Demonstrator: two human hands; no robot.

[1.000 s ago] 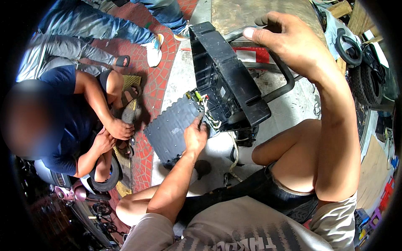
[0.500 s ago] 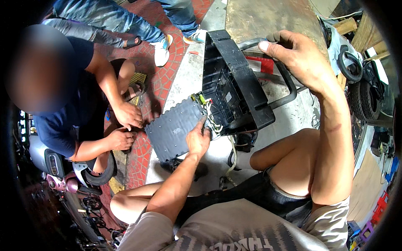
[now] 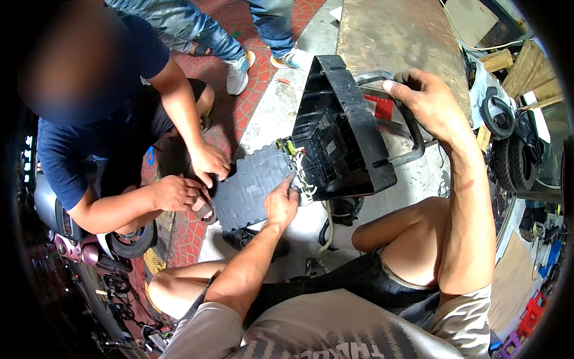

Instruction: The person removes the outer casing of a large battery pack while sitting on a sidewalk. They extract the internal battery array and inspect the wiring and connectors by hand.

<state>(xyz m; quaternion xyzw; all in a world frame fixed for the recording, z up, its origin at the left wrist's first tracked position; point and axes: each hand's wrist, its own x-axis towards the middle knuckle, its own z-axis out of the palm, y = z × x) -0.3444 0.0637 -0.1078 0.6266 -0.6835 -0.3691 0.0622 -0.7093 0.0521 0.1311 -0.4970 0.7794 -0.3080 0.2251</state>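
A dark grey battery pack (image 3: 248, 188) with wavy edges lies at the mouth of a black plastic case (image 3: 350, 119). Pale wires (image 3: 304, 173) and a yellow-green connector (image 3: 290, 146) crowd the end facing the case. My left hand (image 3: 281, 203) grips the pack's near edge, its forefinger laid along the top by the wires; its underside is hidden. My right hand (image 3: 421, 99) is closed on the looped black handle (image 3: 412, 128), thumb on top, with the case tipped on its side. A co-worker's hand (image 3: 210, 164) reaches the pack's left end.
A co-worker in a dark blue shirt (image 3: 107, 149) squats at left; another person's jeans (image 3: 269, 27) show behind. A worn board (image 3: 400, 42) stands at the far right, near tyres (image 3: 517, 152) and wood scraps (image 3: 496, 60). A pale cable (image 3: 329, 227) hangs below the case.
The co-worker has leaned closer, bringing a hand to the pack's left end. The case has shifted slightly right and down in view; my hands keep their holds.
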